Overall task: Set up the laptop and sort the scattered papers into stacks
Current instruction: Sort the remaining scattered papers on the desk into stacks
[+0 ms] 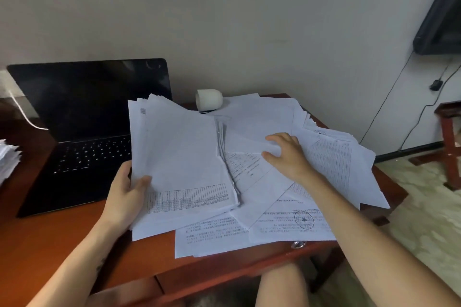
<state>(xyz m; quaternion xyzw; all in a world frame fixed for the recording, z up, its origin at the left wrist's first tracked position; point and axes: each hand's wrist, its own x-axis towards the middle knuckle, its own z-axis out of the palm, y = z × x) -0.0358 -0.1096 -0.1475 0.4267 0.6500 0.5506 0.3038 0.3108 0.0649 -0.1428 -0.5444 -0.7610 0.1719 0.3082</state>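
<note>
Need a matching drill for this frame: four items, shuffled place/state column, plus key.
1. laptop
2. paper roll
3. left hand
4. right hand

A. rests on the loose sheets
B. grips the paper stack
C. open, screen dark
D. on its side at the back of the desk

Pairs: 1-C, 2-D, 3-B, 4-A

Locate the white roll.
Head view: the roll lies on its side at the back of the desk, near the wall, just right of the laptop screen, at the papers' far edge.
</note>
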